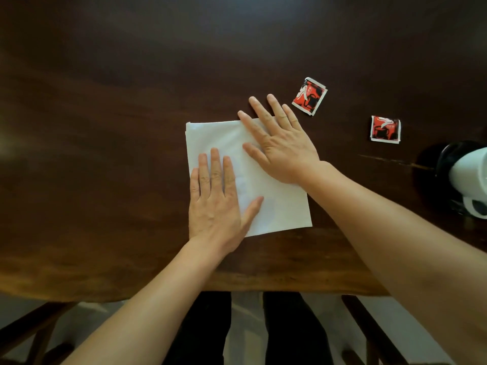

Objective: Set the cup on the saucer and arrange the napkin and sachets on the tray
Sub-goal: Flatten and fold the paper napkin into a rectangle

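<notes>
A white napkin lies flat on the dark wooden table. My left hand presses flat on its near left part, fingers spread. My right hand lies flat across its far right corner, fingertips reaching past the edge onto the wood. Two red and black sachets rest on the table to the right: one just beyond my right fingertips, the other farther right. A white cup with a dark inside lies tipped at the right edge, on what looks like a dark saucer. No tray is in view.
The table's near edge runs across the lower part of the view, with wooden chair or bench parts and the person's dark trousers below it. Bare wood stretches to the left and far side.
</notes>
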The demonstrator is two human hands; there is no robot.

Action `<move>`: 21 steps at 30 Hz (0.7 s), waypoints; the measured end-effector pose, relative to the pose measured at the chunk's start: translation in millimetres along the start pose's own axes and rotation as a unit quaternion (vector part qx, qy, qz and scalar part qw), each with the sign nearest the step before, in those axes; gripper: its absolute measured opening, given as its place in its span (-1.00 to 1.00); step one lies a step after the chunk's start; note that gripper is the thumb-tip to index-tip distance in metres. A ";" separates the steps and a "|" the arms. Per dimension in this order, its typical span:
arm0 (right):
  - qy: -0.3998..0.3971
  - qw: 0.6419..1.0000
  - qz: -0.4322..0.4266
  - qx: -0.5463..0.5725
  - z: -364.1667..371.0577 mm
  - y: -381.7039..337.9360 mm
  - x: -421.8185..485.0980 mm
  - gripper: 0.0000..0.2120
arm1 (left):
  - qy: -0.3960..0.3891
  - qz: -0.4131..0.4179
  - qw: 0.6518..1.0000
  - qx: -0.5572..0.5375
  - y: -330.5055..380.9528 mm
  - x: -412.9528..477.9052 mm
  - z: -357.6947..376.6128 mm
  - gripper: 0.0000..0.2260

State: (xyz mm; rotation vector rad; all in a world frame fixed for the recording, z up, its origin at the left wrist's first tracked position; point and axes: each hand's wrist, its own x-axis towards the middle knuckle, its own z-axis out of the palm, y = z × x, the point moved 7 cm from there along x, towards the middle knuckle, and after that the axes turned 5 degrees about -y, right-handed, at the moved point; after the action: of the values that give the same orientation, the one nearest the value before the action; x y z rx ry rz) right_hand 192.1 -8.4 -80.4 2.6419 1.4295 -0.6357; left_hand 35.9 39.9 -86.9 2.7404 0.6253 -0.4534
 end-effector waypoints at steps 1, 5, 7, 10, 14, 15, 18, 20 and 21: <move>-0.014 1.000 -0.007 0.016 -3.9 -0.4 -0.3 -0.40 | 0.007 -0.007 1.000 -0.029 -1.3 2.4 -6.7 -0.17; -0.031 0.997 0.003 0.075 -39.1 10.1 0.9 -0.40 | 0.059 -0.012 0.997 -0.049 -16.1 35.8 -47.4 -0.30; -0.031 0.998 0.032 0.040 -50.2 16.7 3.0 -0.40 | 0.035 0.008 0.999 -0.024 -26.7 59.2 -59.5 -0.37; -0.036 0.997 0.065 0.027 -50.9 19.7 7.5 -0.41 | 0.010 0.026 1.000 -0.009 -41.6 80.9 -80.1 -0.42; -0.041 0.996 0.078 -0.022 -55.6 18.7 11.0 -0.49 | -0.038 -0.036 0.998 -0.022 -54.5 93.1 -92.2 -0.46; -0.039 0.995 0.078 -0.048 -57.6 18.9 11.4 -0.52 | -0.044 -0.052 0.997 -0.040 -55.0 93.9 -91.9 -0.48; -0.054 0.994 0.085 -0.031 -56.1 21.5 11.3 -0.65 | -0.027 -0.088 0.992 -0.090 -52.5 92.1 -93.4 -0.59; -0.065 0.995 0.080 -0.009 -55.7 21.7 9.3 -0.72 | -0.013 -0.098 0.990 -0.096 -49.9 89.8 -95.1 -0.66; -0.066 0.995 0.078 0.000 -55.7 22.5 7.8 -0.74 | -0.011 -0.100 0.990 -0.101 -48.8 88.8 -95.6 -0.66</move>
State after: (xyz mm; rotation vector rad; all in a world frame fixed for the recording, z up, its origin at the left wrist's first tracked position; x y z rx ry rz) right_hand 232.2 -0.9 -35.6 2.6220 1.1764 -0.7761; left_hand 112.0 147.8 -42.8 2.4906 0.8944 -0.4380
